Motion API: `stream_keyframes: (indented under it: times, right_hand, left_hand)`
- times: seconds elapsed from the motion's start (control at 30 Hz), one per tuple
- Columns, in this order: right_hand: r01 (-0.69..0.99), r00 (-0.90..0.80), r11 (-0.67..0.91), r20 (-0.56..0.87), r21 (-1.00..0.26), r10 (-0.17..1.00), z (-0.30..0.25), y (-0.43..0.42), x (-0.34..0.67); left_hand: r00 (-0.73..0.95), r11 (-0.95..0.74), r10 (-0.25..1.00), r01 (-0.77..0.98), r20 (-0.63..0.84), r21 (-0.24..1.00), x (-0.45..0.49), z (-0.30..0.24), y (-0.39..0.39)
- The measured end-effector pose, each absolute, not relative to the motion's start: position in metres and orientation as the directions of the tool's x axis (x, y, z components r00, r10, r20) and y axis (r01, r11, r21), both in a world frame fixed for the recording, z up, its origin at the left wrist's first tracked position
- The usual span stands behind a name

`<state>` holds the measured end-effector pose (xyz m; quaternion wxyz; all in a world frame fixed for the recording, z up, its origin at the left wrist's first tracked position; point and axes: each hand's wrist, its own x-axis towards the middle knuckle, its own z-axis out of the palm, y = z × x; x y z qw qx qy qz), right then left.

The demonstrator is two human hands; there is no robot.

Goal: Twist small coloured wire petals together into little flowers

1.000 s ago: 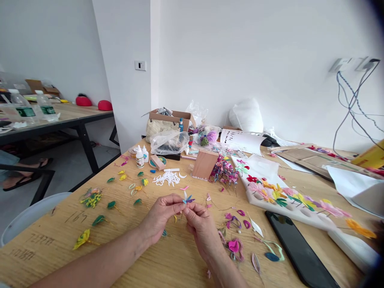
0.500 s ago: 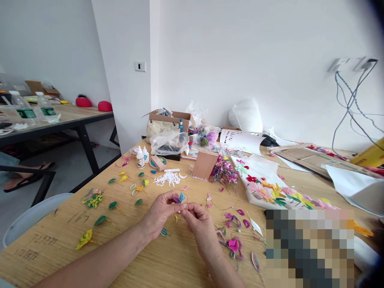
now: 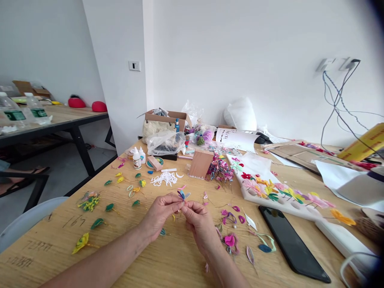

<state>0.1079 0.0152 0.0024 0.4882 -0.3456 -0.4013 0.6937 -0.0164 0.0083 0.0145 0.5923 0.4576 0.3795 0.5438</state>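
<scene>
Over the middle of the table, my left hand (image 3: 160, 214) and my right hand (image 3: 197, 216) meet fingertip to fingertip. Both pinch the base of a small blue and purple craft flower (image 3: 182, 195), whose petals stick up above the fingers. Its lower end is mostly hidden by my fingertips. A small teal leaf (image 3: 162, 231) lies on the table under my left hand. To the right of my right hand lie loose magenta petals (image 3: 229, 240) and a pale purple leaf loop (image 3: 250, 255) on a thin stem.
Green and yellow leaves (image 3: 97, 223) are scattered at the left. Glue bottles (image 3: 137, 159), white strips (image 3: 165, 179) and a wooden block (image 3: 200, 164) stand or lie farther back. A black phone (image 3: 294, 244) lies at right, beside a white foam board (image 3: 249, 193) with several flowers.
The view has swung slightly to the right, so the scene sits farther left. Between my fingertips the flower has turned a little. Both hands keep their pinch.
</scene>
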Motion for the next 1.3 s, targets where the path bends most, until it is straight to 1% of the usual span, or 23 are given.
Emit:
stream_keyframes:
  times: [0.17,0.3,0.53,0.63,0.77,0.9,1.1,1.3]
  right_hand:
    - [-0.347,-0.297,-0.19,-0.085,-0.919,0.951,-0.002,0.015,0.107]
    - [-0.271,-0.264,-0.143,-0.069,-0.952,0.962,-0.004,0.016,0.105]
    - [-0.258,-0.207,-0.011,0.044,-0.966,0.977,0.001,0.018,0.101]
    - [-0.263,-0.199,-0.019,0.035,-0.965,0.979,0.003,0.017,0.101]
    - [-0.291,-0.201,-0.108,-0.049,-0.951,0.978,-0.001,0.018,0.104]
    - [-0.311,-0.239,-0.16,-0.086,-0.937,0.967,-0.006,0.019,0.106]
    - [-0.265,-0.247,-0.118,-0.051,-0.957,0.968,-0.012,0.021,0.105]
    - [-0.241,-0.195,-0.018,0.03,-0.97,0.98,-0.013,0.022,0.102]
  left_hand:
    - [0.123,0.046,0.992,-0.388,0.002,0.921,-0.018,0.015,0.01]
    - [0.154,0.045,0.988,-0.389,0.017,0.92,-0.019,0.018,0.01]
    - [0.13,0.081,0.991,-0.437,-0.026,0.896,-0.019,0.017,0.009]
    - [0.145,0.091,0.989,-0.45,-0.028,0.888,-0.018,0.015,0.01]
    - [0.197,0.098,0.98,-0.43,-0.012,0.898,-0.018,0.011,0.01]
    - [0.181,0.071,0.983,-0.402,0.003,0.913,-0.018,0.008,0.011]
    - [0.173,0.102,0.985,-0.444,-0.027,0.89,-0.018,0.011,0.013]
    - [0.159,0.066,0.987,-0.411,0.001,0.909,-0.019,0.016,0.012]
